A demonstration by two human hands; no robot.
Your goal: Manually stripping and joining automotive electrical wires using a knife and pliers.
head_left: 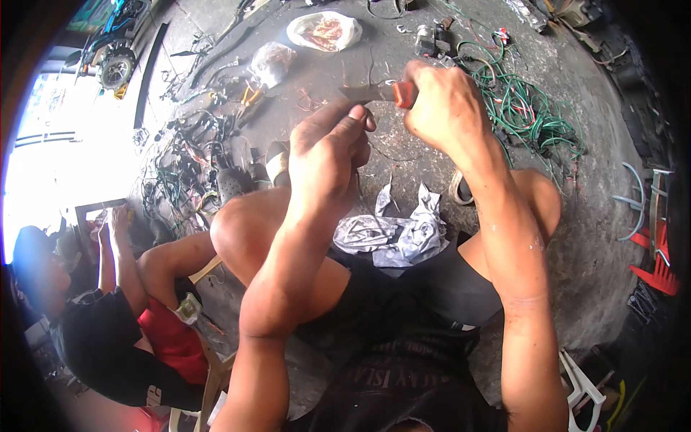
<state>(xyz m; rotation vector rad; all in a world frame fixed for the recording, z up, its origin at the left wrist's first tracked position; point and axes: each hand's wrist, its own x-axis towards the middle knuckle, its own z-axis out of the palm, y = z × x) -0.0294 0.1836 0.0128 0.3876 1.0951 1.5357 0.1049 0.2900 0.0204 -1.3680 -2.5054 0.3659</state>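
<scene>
Far left, seated co-worker in dark top [101,338]. Next, tangled wire heap [188,162] on floor, then yellow-handled pliers [250,99]. White bag [324,32] with copper-coloured strands beyond left hand [324,147]; its grip is pressed together, thumb against curled fingers, can't tell if anything's pinched. Knife [376,93] up between both hands, blade pointing left just by left fingertips, contact unclear. Crumpled grey-white cloth [403,236] lower, between legs. Right hand [448,108]: grip wrapped round knife's orange-red handle. Green wire tangle [529,119] right, on floor.
</scene>
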